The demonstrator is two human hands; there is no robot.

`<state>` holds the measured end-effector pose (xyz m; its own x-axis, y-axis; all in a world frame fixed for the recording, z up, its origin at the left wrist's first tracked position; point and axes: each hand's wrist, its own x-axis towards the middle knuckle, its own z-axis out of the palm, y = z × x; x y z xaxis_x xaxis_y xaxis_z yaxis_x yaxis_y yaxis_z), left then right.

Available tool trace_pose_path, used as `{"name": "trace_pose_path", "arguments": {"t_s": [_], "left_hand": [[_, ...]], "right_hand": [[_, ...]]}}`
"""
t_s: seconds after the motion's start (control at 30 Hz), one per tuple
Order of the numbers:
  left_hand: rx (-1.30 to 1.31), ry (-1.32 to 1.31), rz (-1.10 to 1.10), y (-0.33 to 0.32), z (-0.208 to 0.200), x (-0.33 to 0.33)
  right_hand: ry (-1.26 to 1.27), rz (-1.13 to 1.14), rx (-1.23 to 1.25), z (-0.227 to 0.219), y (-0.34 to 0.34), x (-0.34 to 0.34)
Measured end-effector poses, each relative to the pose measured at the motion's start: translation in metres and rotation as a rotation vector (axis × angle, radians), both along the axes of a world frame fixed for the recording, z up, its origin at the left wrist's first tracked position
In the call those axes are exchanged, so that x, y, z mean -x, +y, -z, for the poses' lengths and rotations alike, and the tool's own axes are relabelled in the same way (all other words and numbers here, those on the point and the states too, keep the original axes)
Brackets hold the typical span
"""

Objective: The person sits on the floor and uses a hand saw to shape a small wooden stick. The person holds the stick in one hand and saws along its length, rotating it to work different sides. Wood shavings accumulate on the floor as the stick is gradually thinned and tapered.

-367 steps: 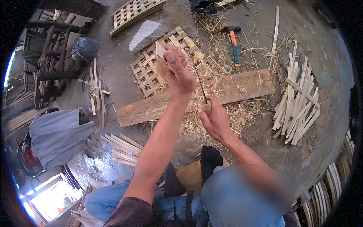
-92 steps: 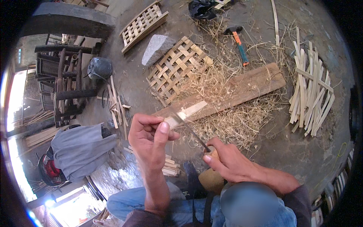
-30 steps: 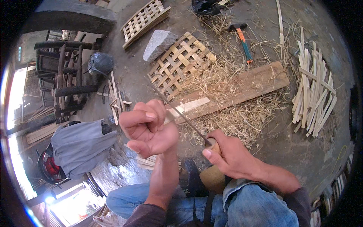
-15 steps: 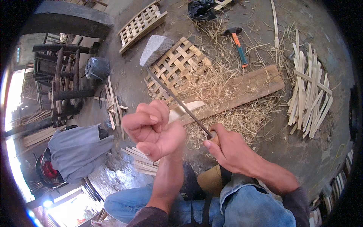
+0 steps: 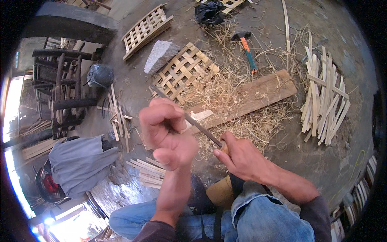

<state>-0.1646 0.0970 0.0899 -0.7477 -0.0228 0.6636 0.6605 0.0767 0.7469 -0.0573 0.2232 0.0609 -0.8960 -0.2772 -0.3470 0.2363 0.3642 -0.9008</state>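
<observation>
My right grip (image 5: 246,158) is closed on the knife (image 5: 204,130), tip toward 10 o'clock. Left grip (image 5: 167,133) curled; can't tell if it holds the pale strip (image 5: 202,115) at its 2 o'clock.

The long, thin, dark grey blade (image 5: 203,131) looks to be of metal with a dull finish, and its short, light brown handle (image 5: 224,149) seems wooden. The flat, pale strip (image 5: 202,115) is of smooth, matt wood. The long, brown plank (image 5: 268,88) is wooden too, but its face looks rougher; the curly, straw-coloured shavings (image 5: 258,126) are of thin wood. The angular grey stone (image 5: 160,56) is rough, the crumpled black plastic bag (image 5: 207,13) glossy, the draped grey cloth (image 5: 82,165) matt.
</observation>
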Motion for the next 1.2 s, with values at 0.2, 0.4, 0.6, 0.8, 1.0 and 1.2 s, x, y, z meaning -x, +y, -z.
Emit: {"name": "trace_pose_path", "arguments": {"t_s": [0.2,0.4,0.6,0.8,1.0,1.2], "left_hand": [[0.034,-0.074,0.042,-0.002,-0.003,-0.007],[-0.006,-0.074,-0.013,0.014,-0.007,-0.004],[0.128,-0.024,0.186,0.004,-0.005,-0.001],[0.224,-0.058,0.178,0.007,-0.006,-0.001],[0.187,-0.089,0.205,0.010,-0.004,-0.003],[0.192,-0.079,0.137,0.017,-0.004,-0.005]], "right_hand": [[-0.001,0.025,0.069,-0.009,0.004,0.001],[0.034,0.014,0.009,0.003,0.005,0.001],[0.003,0.004,0.000,0.001,0.010,0.004],[0.071,0.051,0.052,-0.004,0.012,0.001],[0.057,0.030,0.009,-0.003,0.014,0.003],[0.024,0.035,0.045,-0.001,0.013,0.001]]}}
